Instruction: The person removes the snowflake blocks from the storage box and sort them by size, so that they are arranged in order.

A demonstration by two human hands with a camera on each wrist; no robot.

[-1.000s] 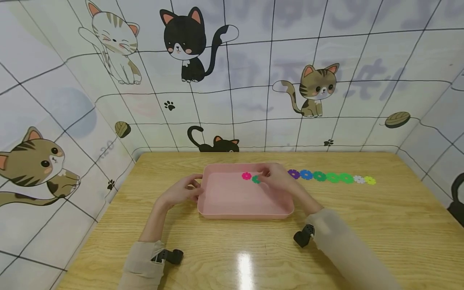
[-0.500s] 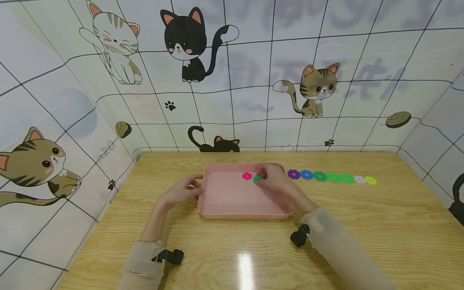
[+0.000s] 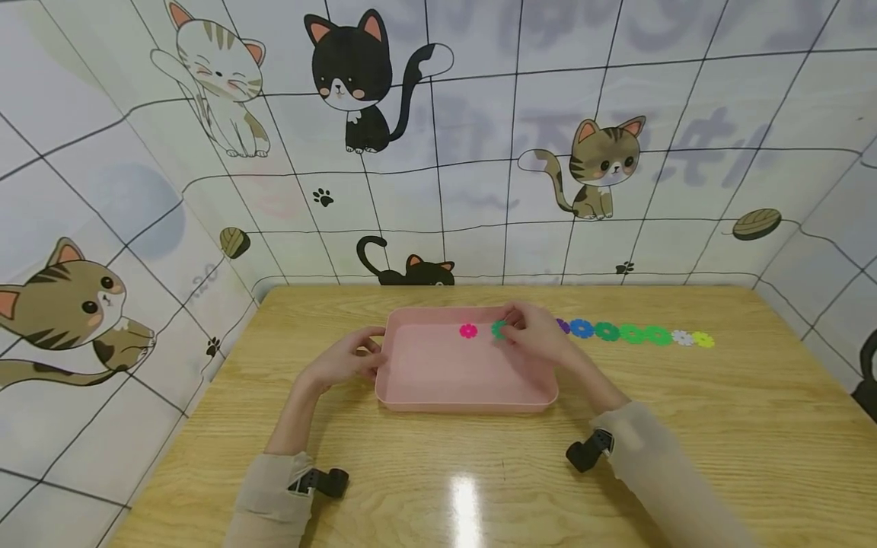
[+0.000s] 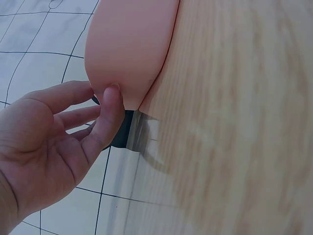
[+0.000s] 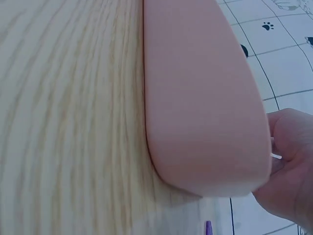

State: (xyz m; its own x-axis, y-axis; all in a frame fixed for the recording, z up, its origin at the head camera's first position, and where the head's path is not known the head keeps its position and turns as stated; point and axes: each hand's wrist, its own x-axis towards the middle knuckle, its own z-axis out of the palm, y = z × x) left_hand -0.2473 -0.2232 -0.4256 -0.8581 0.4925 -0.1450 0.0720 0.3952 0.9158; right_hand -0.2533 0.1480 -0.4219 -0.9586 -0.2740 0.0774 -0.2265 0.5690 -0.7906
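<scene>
A shallow pink tray [image 3: 438,380] lies on the wooden table. My left hand [image 3: 346,359] holds it by its left end; in the left wrist view the thumb [image 4: 113,98] and bent index finger meet the tray wall. Inside, toward the far side, lies a pink flower-shaped disc [image 3: 468,331]. Over the tray's far right part, my right hand [image 3: 537,332] pinches a green flower-shaped disc [image 3: 498,329] between thumb and fingers. In the right wrist view, the tray's wall [image 5: 205,112] covers the fingertips and the disc.
To the right of the tray, a row of flower-shaped discs runs along the table [image 3: 685,411]: purple [image 3: 564,326], blue [image 3: 582,329], several greens, white [image 3: 681,337] and yellow [image 3: 703,339]. My right hand partly covers the purple one. A cat-patterned wall covering [image 3: 473,198] stands behind the table.
My right hand has shifted right and slightly away, carrying the green disc toward the tray's far right corner. My left hand stays at the tray's left end.
</scene>
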